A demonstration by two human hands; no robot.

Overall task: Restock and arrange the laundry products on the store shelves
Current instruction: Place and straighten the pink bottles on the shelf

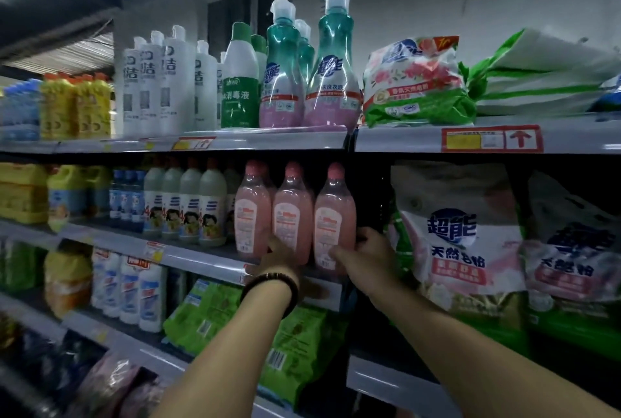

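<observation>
We see 3 pink bottles (292, 212) standing upright side by side at the front of the shelf (195, 256), pink caps up, pale labels facing us. Our right hand (366, 259) grips the right bottle (334, 216) near its base.

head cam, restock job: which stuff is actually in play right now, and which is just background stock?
In play: right hand, gripping the right pink bottle at its base; left hand at the base of the middle pink bottle, grip unclear; left pink bottle; their shelf.
Background: teal bottles and white bottles above; detergent bags to the right; green bags below.
</observation>
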